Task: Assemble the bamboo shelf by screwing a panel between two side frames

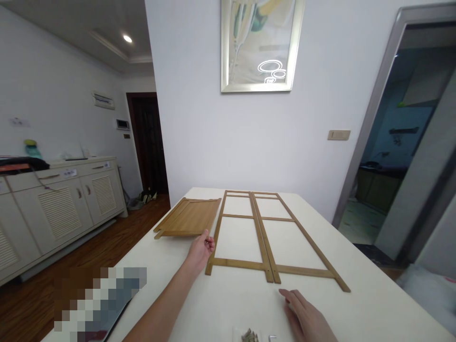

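Note:
My left hand [201, 250] is closed, thumb and fingertips pinched together, at the near right corner of a stack of slatted wooden shelf panels [190, 216]. Whatever is in its fingers is too small or hidden to name. To its right, two ladder-like wooden frames [237, 216] [276, 219] lie flat side by side, their long rails almost touching. My right hand [304, 313] is low over the table near the right frame's lower end, fingers stretched out, holding nothing. Close to it are a clear bag of metal screws [250, 336] and a small hex key [272, 338].
The white table [142, 266] meets the wall at its far end. A dark flat device [117, 313], partly blurred out, lies at the near left edge. A white cabinet [64, 190] stands left, a doorway [384, 156] opens right, and a plastic bag [427, 294] sits beside the table.

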Available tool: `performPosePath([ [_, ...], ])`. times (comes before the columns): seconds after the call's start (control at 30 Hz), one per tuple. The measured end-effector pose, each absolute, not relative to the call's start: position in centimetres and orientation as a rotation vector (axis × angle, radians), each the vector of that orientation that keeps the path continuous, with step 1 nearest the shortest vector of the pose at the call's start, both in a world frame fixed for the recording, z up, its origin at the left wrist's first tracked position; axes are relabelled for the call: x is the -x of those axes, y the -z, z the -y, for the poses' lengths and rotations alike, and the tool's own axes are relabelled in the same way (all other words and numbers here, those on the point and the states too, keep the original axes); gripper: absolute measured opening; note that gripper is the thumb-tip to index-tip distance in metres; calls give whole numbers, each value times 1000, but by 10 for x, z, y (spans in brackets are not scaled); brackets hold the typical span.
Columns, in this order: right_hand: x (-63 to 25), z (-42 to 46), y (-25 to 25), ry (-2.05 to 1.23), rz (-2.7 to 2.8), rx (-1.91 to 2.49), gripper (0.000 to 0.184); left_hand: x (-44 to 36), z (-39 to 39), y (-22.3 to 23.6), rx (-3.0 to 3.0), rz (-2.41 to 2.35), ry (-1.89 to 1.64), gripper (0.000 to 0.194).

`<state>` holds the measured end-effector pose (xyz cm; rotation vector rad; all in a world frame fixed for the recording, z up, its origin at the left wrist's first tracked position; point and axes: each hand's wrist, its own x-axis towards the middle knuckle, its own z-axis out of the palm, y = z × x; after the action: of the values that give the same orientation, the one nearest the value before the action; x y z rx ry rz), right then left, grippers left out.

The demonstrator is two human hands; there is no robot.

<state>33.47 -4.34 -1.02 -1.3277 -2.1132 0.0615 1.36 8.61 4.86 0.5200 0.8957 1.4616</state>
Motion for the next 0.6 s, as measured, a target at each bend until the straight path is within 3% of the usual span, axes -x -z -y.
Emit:
performPosePath([
  [0.13,-331,47,-1,-273,2006,1353,32,-41,-48,-56,-565,-832,-1398,30],
  [0.27,-330,45,-16,-538,1719,1422,37,-78,10,-53,-664,-734,-1245,45],
  [0.43,-315,51,-48,-1144,1361,1236,52,-128,61,-26,-687,-681,-996,55],
  [0.6,-291,71,-74,-1491,1187,933,38,-163,75,-13,-823,-604,-811,59],
])
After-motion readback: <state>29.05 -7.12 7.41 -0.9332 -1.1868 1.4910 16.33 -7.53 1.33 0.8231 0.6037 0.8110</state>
